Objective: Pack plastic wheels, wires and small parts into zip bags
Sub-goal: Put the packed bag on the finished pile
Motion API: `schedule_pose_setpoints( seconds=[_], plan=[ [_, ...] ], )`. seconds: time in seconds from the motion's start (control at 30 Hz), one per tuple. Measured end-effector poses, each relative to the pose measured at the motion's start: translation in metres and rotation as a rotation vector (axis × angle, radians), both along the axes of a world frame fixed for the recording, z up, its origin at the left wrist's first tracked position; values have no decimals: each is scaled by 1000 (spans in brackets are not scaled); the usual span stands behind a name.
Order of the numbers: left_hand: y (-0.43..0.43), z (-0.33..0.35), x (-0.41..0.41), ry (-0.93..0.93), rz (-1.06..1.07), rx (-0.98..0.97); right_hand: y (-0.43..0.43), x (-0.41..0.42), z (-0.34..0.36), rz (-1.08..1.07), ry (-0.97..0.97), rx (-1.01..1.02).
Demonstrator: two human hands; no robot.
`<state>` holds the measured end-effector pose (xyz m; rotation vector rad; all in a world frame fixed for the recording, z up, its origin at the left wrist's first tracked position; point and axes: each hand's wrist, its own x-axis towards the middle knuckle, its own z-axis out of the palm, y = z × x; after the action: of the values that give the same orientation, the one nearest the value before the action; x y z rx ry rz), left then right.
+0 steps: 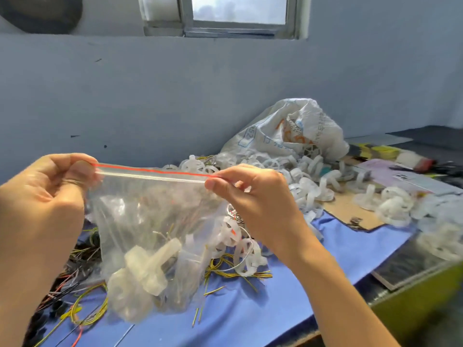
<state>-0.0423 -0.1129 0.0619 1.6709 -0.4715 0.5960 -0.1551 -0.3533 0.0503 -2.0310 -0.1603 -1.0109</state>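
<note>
A clear zip bag [150, 221] with a red strip along its top hangs in the air over the blue table [250, 316]. My left hand [47, 196] pinches the left end of the zip strip. My right hand [253, 196] pinches its right end. The strip is stretched straight between them. Inside the bag lie white plastic wheels [147, 269] and some thin wires. More white wheels [308, 176] are heaped on the table behind the bag. Yellow-striped wires [238, 271] lie under it.
A big white woven sack [290, 131] lies open at the back, spilling wheels. A tangle of black, red and yellow wires [67, 284] covers the left of the table. Cardboard [350, 211] and papers [400, 171] lie at the right. A yellow-green box edge [421, 304] stands at lower right.
</note>
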Motion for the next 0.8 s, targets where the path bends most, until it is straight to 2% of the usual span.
schedule_pose_setpoints(
  seconds=[0.2,0.37,0.47,0.6,0.7,0.8],
  plan=[
    [-91,23,0,-8,-143,124,-73,-42,14,-183,59,144],
    [-169,34,-1,20,-299,165,-123,-70,26,-358,103,185],
    [-212,47,-10,-14,-369,206,-150,-94,36,-385,128,186],
    [-282,77,-24,-40,-497,211,-200,-114,56,-322,136,326],
    [-352,86,-13,58,-543,275,-251,-105,58,-433,198,352],
    [-440,70,13,280,-567,406,-313,-84,46,-576,277,369]
  ],
)
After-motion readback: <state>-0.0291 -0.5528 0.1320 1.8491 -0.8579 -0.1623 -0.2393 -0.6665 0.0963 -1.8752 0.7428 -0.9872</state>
